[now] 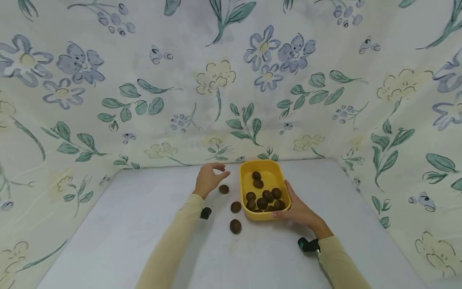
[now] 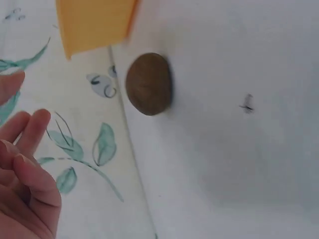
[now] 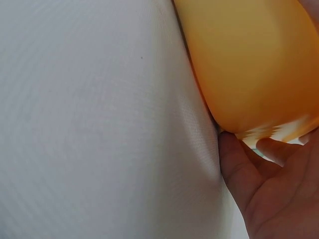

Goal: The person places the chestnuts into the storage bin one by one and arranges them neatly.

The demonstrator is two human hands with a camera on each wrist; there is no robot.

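A yellow plastic tub (image 1: 260, 216) stands on the table with several brown, round, chestnut-like things (image 1: 262, 203) inside, most of them at its near end. My right hand (image 1: 297, 208) grips the tub's near right corner, thumb at the front and fingers along the right side; the right wrist view shows fingertips (image 3: 230, 144) against the tub's wall. To the left of the tub, my left hand (image 1: 211, 179) hovers with loosely bent fingers and nothing in them. Below its fingertips lies one brown round piece (image 1: 224, 189), with two more, a middle one (image 1: 236, 207) and a nearer one (image 1: 236, 226), towards me.
The white table (image 1: 144, 224) meets a flower-printed cloth (image 1: 187, 120) at its back edge, and the cloth also hangs at both sides. The tub stands near that back edge. A black wrist camera (image 1: 308, 245) sits beside my right wrist.
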